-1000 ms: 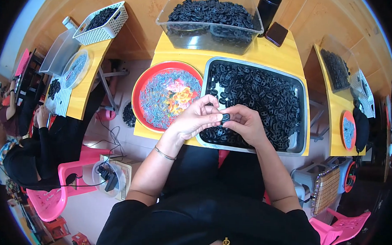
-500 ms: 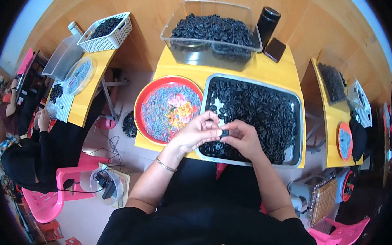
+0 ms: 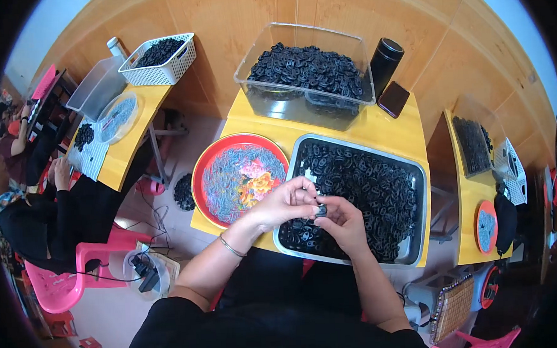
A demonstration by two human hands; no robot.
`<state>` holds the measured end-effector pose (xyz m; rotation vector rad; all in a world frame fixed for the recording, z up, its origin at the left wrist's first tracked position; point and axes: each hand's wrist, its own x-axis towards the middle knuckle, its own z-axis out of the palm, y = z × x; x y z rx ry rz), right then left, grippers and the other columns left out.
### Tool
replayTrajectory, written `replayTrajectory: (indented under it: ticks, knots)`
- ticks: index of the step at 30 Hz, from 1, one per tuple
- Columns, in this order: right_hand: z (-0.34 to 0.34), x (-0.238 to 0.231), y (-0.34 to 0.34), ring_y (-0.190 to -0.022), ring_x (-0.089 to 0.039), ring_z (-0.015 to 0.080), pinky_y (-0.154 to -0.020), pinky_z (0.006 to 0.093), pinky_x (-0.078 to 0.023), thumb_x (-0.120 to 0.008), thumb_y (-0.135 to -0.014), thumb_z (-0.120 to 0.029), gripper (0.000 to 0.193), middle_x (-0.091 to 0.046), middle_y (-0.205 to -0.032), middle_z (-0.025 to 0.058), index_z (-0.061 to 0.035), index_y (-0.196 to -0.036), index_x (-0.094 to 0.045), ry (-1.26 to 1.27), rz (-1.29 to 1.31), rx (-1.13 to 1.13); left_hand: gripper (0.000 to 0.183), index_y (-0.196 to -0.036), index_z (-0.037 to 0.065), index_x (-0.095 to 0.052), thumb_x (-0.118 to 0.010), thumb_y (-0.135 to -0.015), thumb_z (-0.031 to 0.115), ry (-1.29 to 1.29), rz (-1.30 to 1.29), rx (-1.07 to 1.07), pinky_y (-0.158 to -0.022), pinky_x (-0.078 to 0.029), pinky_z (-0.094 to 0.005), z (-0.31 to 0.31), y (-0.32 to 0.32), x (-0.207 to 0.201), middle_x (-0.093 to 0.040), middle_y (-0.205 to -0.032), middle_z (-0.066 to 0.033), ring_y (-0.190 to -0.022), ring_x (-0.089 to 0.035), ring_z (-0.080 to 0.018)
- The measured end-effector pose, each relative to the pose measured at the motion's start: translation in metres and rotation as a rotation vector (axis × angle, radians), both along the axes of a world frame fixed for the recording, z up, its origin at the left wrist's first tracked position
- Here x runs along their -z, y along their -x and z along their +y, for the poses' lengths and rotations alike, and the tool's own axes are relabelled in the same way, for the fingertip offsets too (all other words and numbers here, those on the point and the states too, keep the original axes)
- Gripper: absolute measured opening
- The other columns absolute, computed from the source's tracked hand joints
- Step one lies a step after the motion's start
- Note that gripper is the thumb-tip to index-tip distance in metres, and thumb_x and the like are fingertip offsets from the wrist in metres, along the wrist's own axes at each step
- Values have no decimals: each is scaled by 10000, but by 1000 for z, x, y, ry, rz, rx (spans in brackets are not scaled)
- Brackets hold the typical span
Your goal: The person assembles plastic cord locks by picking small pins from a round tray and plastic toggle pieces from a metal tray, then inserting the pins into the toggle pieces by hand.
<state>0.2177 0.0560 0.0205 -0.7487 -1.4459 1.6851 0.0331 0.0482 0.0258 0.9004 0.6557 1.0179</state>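
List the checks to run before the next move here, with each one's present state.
1. Left hand and right hand both on the small black piece: ok.
2. Fine detail of that piece: cannot tell, too small.
3. Metal tray holds loose black pieces: ok.
4. Metal tray set back from yellow table's near edge: not ok.
5. Red round tray uncovered: ok.

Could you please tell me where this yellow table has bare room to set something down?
Bare tabletop shows between the dark slab and metal tray, and between the clear bin and red tray. The metal tray's near side is crowded: left hand and right hand pinch a black piece above it.
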Motion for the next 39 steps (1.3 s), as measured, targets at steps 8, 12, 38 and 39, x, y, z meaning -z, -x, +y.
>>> replayTrajectory:
  ticks: [8,12,38,39]
  knots:
    - [1,4,-2,-715,-566,84,-658,196,-458,-572,-779,34,276,-572,-803,31,1,-1052,-543,0,-53,35,115,-878,43,-577,-620,-772,40,-559,370,-496,-666,-472,-211,106,48,-112,-586,-785,7,-712,-564,-67]
    - [-2,5,-1,-711,-565,84,-653,197,-456,-570,-790,20,174,-574,-784,25,2,-962,-584,-10,-95,62,273,-1029,-1,-594,-616,-772,89,-761,745,-793,-716,-478,-235,145,73,-128,-636,-862,-84,-785,-595,-113]
    - [-3,9,4,-669,-555,71,-605,182,-434,-571,-803,-7,107,-596,-806,35,2,-894,-627,-107,-208,116,162,-835,29,-632,-631,-695,111,-654,1703,-383,-675,-471,-372,13,110,14,-590,-795,-134,-752,-588,-285]
    - [-3,9,3,-668,-555,70,-604,182,-434,-571,-803,-6,108,-597,-807,35,2,-894,-627,-102,-202,119,137,-791,38,-640,-640,-684,124,-627,1703,-360,-672,-477,-376,14,109,12,-596,-784,-126,-750,-590,-280]
